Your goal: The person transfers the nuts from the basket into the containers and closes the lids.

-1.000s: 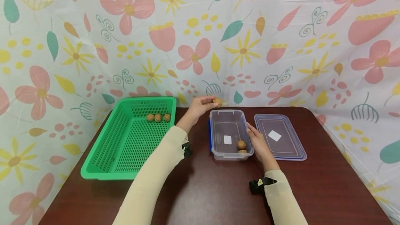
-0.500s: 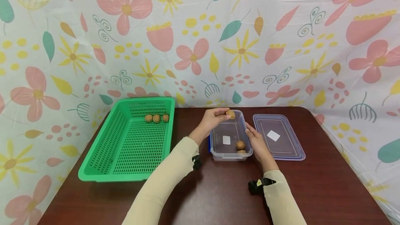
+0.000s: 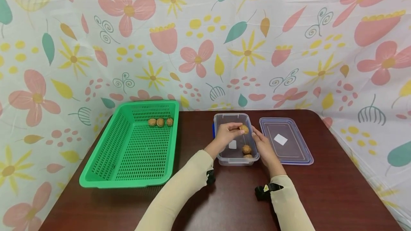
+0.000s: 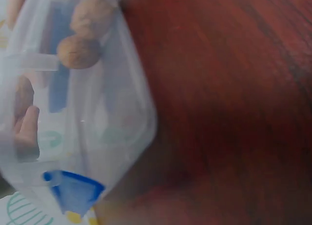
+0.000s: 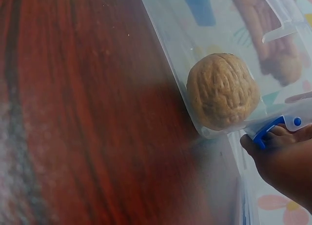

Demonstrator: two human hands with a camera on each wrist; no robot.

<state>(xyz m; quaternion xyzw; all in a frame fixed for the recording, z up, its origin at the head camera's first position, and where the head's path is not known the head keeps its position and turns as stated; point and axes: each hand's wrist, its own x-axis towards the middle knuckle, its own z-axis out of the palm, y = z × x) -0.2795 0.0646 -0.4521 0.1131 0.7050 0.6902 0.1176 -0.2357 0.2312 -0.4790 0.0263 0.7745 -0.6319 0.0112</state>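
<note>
Left hand (image 3: 227,133) pinching a walnut (image 3: 244,129) over the clear container (image 3: 221,118).

In the head view, two more walnuts (image 3: 246,149) are lying below the fingertips while the right hand (image 3: 263,147) is bracing the container's side, fingers straight. The left wrist view is showing those walnuts (image 4: 79,51) through the plastic. The right wrist view is showing one walnut (image 5: 223,91) just beside the right fingertips (image 5: 273,149).

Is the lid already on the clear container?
No, the lid lies flat on the table to the right of the open container, whose top is uncovered.
</note>
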